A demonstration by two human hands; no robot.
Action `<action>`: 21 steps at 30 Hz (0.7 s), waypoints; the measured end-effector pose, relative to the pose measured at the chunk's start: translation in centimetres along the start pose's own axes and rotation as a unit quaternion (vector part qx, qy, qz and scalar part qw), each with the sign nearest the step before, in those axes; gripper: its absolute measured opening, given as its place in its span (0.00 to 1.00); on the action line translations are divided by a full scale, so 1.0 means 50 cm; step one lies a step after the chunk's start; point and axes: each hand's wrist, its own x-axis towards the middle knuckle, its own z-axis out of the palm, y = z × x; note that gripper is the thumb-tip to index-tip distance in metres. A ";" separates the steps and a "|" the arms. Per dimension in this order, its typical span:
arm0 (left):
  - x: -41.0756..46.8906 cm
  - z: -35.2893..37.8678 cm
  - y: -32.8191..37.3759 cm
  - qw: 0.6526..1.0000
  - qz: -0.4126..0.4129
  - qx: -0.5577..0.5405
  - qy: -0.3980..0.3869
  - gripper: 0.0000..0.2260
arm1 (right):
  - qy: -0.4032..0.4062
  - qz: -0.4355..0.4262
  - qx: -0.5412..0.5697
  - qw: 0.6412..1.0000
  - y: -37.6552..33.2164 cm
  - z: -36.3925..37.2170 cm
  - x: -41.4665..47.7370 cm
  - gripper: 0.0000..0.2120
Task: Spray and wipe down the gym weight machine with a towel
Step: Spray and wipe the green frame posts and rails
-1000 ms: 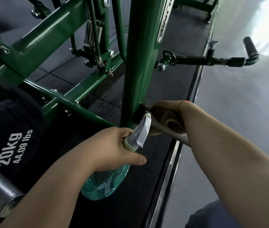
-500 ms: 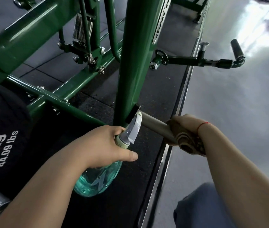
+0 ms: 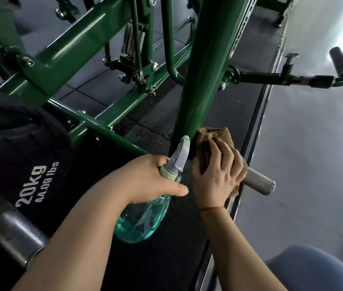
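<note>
Hidden beneath the right hand: most of the brown towel, with only a bunched end showing past the fingertips, against the foot of the green upright post. Also covered by towel and palm: the inner stretch of the steel plate peg, bare only at its capped end beyond the little-finger side. Cut off at the left edge: the black 20kg weight plate. Cannot make out the trigger of the spray bottle behind the left hand.

Peg pointing away from the post toward lower right along its long axis. Bottle tilted, grey nozzle aimed up at the post, just beside the right index finger, clear teal body hanging below the left thumb.

Left fingers curled round the bottle's neck, thumb stretched forward. Right fingers spread and curved over the towel, gripping it around the peg.

Half a second earlier, out at the peg's free end with the towel; now slid back against the post. Bottle gripped as before.
</note>
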 end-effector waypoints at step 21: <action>-0.023 -0.006 0.003 1.000 0.017 0.007 -0.014 0.20 | 0.049 0.221 0.097 0.969 -0.032 -0.016 -0.019 0.19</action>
